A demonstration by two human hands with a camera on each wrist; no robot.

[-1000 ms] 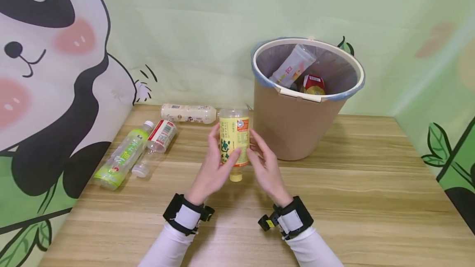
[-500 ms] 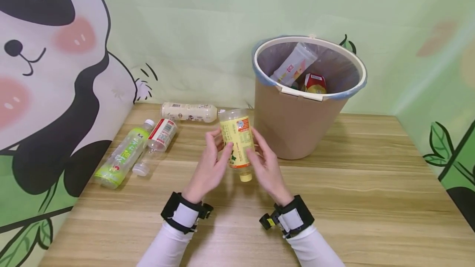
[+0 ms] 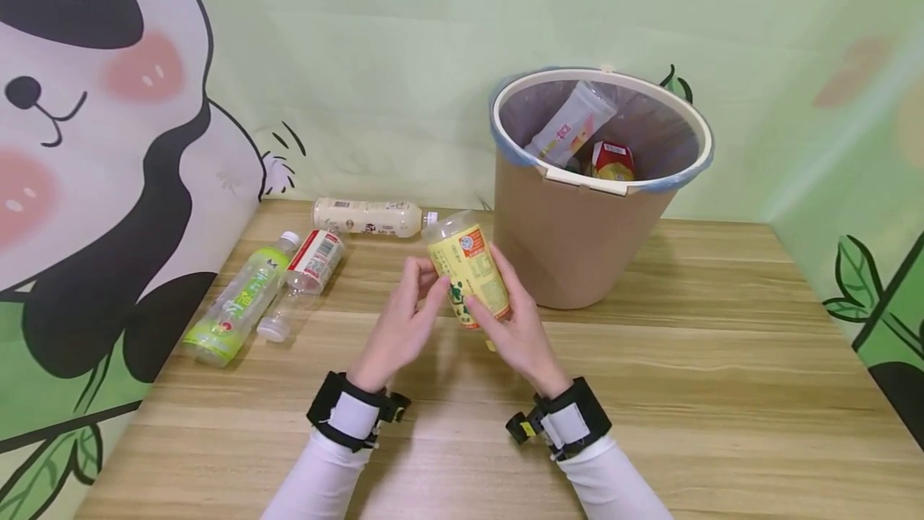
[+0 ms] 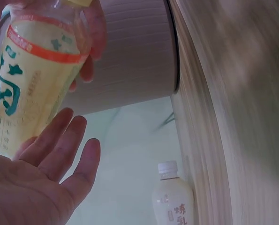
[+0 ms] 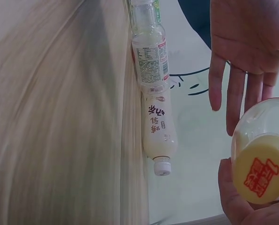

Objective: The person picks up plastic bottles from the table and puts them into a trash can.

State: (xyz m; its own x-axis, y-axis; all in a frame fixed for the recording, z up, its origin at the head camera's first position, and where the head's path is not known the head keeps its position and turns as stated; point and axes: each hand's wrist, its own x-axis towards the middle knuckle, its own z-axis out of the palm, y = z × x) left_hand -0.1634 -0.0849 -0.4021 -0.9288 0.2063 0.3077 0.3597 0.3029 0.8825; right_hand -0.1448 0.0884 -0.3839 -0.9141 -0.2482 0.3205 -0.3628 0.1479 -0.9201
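Note:
A clear bottle with a yellow label (image 3: 472,271) is tilted over the table, its base up and to the left. My right hand (image 3: 523,331) grips it, thumb across the label. My left hand (image 3: 397,327) is at its other side, thumb by the label; in the left wrist view, this hand's fingers (image 4: 80,159) spread loosely beside the bottle. The bottle's yellow cap (image 5: 263,171) faces the right wrist camera. Further left lie a green-labelled bottle (image 3: 238,307), a red-and-white-labelled bottle (image 3: 315,259) and a cream-coloured bottle (image 3: 368,217).
Behind the hands, to the right, stands a brown bin (image 3: 577,243) with a bag liner. Inside are a clear plastic package (image 3: 573,127) and a red-and-gold package (image 3: 612,161). A panda-print backdrop (image 3: 404,103) rises behind the wooden table (image 3: 693,392).
The yellow-labelled bottle has turned from nearly upright, cap down, to a slant, its cap swinging right. My right thumb has moved across the label, and my left hand has shifted slightly left.

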